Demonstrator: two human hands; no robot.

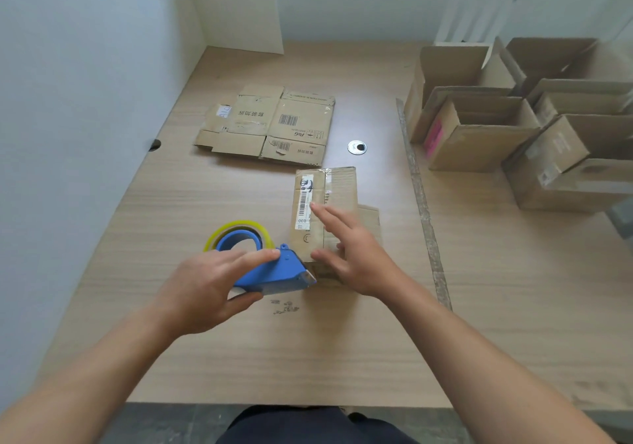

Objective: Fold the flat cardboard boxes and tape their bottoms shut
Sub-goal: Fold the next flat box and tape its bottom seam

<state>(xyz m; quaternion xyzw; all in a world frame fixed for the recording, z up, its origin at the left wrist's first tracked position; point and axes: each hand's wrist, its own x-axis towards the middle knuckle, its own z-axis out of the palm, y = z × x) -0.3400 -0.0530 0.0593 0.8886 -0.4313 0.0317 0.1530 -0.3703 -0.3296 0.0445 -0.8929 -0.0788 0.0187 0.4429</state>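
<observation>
A small folded cardboard box (pixel 329 190) stands bottom-up in the middle of the table, a white barcode label on its top face. My right hand (pixel 356 251) lies flat on that face with straight fingers. My left hand (pixel 209 286) grips a blue tape dispenser (pixel 277 272) with a yellowish roll of clear tape (pixel 239 229); its blade end touches the box's near left corner. Flattened cardboard boxes (pixel 270 125) lie farther back on the table.
Several assembled open boxes (pixel 496 114) crowd the right side of the wooden table (pixel 308 358). A round metal cable grommet (pixel 357 147) sits behind the small box. White walls close off the left and back. A seam strip (pixel 421 204) runs along the table.
</observation>
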